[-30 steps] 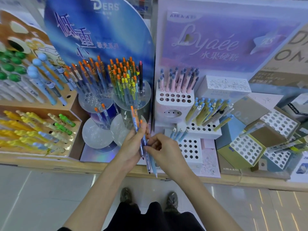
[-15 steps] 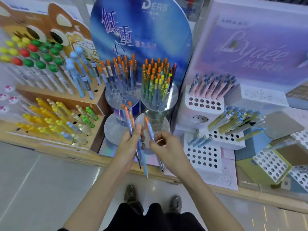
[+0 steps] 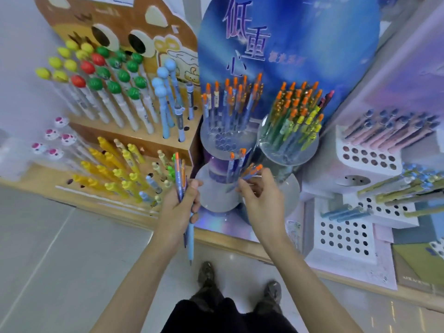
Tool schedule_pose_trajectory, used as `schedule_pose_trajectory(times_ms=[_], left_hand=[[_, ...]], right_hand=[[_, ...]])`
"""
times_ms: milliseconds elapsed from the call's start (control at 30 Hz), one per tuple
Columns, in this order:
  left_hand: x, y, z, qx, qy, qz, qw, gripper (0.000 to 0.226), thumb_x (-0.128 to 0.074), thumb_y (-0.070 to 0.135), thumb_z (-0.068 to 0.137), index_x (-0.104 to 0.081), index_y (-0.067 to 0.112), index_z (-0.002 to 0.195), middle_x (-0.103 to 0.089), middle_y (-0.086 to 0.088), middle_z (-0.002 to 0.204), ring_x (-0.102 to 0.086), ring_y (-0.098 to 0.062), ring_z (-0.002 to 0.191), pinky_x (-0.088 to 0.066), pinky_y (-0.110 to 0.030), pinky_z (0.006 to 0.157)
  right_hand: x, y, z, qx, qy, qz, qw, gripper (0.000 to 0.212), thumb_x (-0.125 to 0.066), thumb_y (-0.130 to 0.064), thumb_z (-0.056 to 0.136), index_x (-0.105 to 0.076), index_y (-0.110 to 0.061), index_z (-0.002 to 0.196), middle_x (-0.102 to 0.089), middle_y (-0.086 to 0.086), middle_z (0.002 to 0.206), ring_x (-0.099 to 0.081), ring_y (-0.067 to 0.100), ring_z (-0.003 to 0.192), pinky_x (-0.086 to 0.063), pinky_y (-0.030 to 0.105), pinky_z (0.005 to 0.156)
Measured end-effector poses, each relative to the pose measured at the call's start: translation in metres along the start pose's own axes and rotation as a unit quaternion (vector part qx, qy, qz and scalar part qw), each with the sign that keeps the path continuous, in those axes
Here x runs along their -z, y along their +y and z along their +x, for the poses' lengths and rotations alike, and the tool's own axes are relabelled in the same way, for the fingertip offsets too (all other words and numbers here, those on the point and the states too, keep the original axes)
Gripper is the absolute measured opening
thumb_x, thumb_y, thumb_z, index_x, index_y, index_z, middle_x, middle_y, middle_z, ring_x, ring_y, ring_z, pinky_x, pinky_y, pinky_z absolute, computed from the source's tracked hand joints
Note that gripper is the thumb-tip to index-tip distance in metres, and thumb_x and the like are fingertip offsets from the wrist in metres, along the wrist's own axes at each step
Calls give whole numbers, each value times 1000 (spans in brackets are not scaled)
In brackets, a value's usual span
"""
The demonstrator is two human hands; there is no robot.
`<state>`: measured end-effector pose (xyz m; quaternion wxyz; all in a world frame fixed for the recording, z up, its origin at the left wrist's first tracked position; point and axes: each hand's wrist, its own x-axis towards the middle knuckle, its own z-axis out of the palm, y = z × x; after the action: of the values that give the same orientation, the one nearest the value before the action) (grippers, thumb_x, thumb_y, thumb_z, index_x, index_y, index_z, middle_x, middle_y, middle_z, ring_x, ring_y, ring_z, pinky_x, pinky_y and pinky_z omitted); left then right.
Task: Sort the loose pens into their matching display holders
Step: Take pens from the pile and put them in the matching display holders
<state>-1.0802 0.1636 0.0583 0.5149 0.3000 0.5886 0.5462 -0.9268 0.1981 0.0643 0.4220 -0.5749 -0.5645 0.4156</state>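
Through the head camera, we judge the sorting to be under way but far from finished. The left hand point(image 3: 179, 207) grips a bundle of loose pens point(image 3: 180, 179), its fingers curled round the blue barrels with the orange caps pointing up. One pale blue pen point(image 3: 190, 239) hangs lower than the rest, tip toward the floor. The right hand point(image 3: 263, 200) pinches an orange-capped pen point(image 3: 252, 173) between thumb and fingertips, just beside the lower round holder point(image 3: 211, 195). Blur keeps us from telling whether it is one pen or two. We reckon this pen is about to go in, and the whole left-hand bundle is left to place.

Turning to the containers, we see only two orange-capped pens point(image 3: 235, 162) standing in the lower round holder, so it has plenty of room. Above it, the upper left round holder point(image 3: 225, 144) carries a crowd of blue pens with orange caps at the back and open holes at the front. Beside that, the upper right round holder point(image 3: 286, 157) is packed with green and yellow pens. To the left, the wooden bear stand point(image 3: 144, 140) holds ball-topped pens above and yellow ones below. To the right, white perforated blocks point(image 3: 370, 157) hold pink and olive pens, with many holes vacant.
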Motion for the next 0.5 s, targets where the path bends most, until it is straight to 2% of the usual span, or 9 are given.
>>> schedule_pose_trajectory(times_ms=[67, 167, 300, 500], left_hand=[[6, 0, 5, 1, -6, 5, 1000, 17, -43, 17, 99, -57, 14, 91, -43, 8, 56, -37, -5, 45, -30, -17, 38], [14, 0, 13, -2, -28, 33, 999, 18, -43, 21, 100, -59, 13, 93, -45, 5, 58, -39, -9, 45, -35, -18, 41], [21, 3, 19, -1, -32, 38, 999, 20, -44, 23, 100, -60, 15, 91, -48, 7, 59, -42, -9, 46, -39, -20, 47], [23, 11, 21, -1, -34, 35, 999, 21, -45, 25, 99, -60, 13, 91, -48, 9, 56, -42, -7, 44, -39, -17, 44]], right_hand=[[-11, 2, 2, 19, 23, -27, 999, 23, -56, -13, 95, -47, -30, 84, -68, -7, 79, -63, 2, 72, -42, 11, 62], [-25, 5, 6, 26, 35, -46, 998, 9, -54, -15, 97, -54, -16, 88, -70, 1, 82, -62, 13, 73, -44, 21, 64], [-33, 8, 7, 45, 63, -57, 995, 10, -53, -16, 97, -57, -9, 89, -70, 0, 81, -60, 13, 71, -44, 25, 65], [-34, 8, 8, 85, 115, -91, 985, 8, -54, -13, 96, -57, -8, 90, -63, -2, 74, -54, 18, 64, -42, 32, 60]])
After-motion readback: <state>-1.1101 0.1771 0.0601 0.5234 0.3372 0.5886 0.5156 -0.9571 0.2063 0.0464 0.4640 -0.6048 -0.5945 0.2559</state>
